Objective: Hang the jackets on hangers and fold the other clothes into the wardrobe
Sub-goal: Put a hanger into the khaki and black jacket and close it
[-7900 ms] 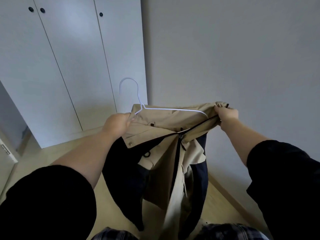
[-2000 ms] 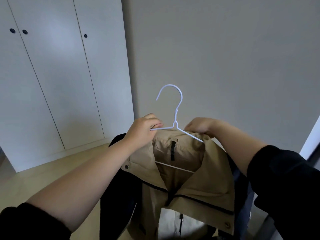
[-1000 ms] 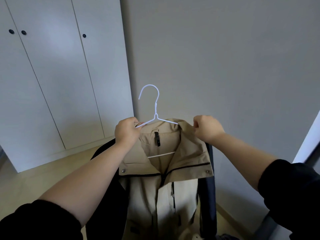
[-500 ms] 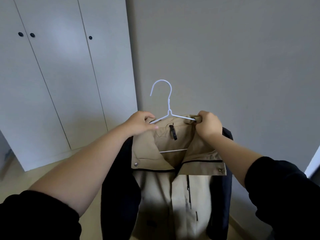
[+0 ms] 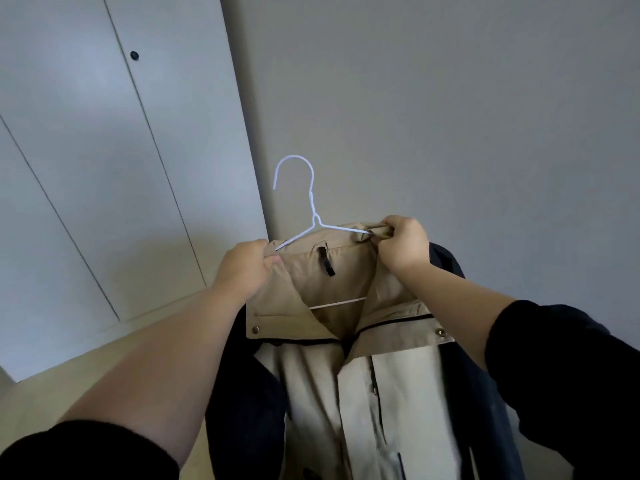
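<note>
The left hand [image 5: 244,268] is curled shut, thumb against fingers, pinching the jacket [image 5: 346,393] at the collar's edge right where the lower-left end of the hanger [image 5: 313,209] slips under the cloth. The right hand [image 5: 403,245] is likewise clenched, gripping a bunched fold of collar at the hanger's right end, its knuckles turned up. Both forearms reach forward and upward, bare to the elbow, with black sleeves [image 5: 561,375] pushed back; the right hand sits slightly higher than the left.

The hanger is white wire, its hook standing upright above and between the two hands, its sloping arms running into the collar and its bottom bar showing inside the open neck. The jacket hangs below the hanger, beige in front with dark sleeves to either side, a black loop tab [image 5: 325,259] just under the hanger's neck, and a snap at each collar corner.

Left of the hanger stand the closed pale wardrobe doors [image 5: 86,168] with a dark knob [image 5: 134,55]; behind and right of the hanger is a plain grey wall [image 5: 450,116]; below left of it lies the light floor [image 5: 69,382].
</note>
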